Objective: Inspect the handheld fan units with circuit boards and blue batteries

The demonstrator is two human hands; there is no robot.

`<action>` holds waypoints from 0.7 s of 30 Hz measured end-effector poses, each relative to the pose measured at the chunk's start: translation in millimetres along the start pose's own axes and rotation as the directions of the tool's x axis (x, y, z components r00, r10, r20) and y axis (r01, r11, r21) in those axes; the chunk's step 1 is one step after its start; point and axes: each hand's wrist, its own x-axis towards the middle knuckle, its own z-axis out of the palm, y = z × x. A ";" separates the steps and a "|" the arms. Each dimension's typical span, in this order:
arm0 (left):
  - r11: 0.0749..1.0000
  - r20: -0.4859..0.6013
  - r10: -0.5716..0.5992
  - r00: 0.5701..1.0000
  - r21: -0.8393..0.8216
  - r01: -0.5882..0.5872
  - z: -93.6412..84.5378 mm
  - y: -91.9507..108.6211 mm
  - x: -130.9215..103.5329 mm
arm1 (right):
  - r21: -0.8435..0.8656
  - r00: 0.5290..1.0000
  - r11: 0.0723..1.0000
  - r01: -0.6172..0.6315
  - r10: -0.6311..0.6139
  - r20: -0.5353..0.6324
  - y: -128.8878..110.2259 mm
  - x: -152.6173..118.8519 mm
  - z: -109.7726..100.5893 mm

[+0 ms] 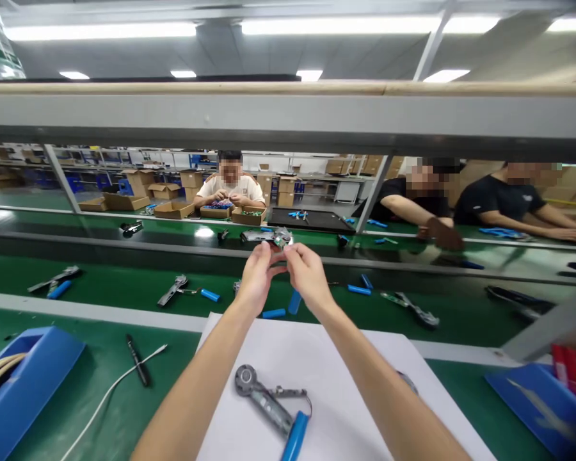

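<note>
Both of my hands are raised over the green bench, close together. My left hand [259,275] pinches a grey device part [259,236] from below. Beside it, my right hand [307,272] has its fingers closed at the part's round end, where a bit of green board [282,237] shows. A blue cylinder [294,302] hangs or lies just under my hands; which of these I cannot tell. Below, between my forearms, a similar grey device [271,410] rests on the white sheet [240,352], with a wire running to a blue cylinder [295,438].
Several grey parts with blue cylinders [210,295] lie along the green surface beyond the sheet. At left are a blue bin [43,384], a black pen [138,362] and a white cable [110,390]. Another blue bin [537,403] stands right. Three people sit opposite, behind a metal frame.
</note>
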 end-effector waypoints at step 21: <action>0.779 0.400 -0.445 0.801 -0.269 0.567 -25.8 23.0 0.1 | -0.588 0.969 0.770 0.248 -0.200 0.147 -22.5 -39.0 -55.0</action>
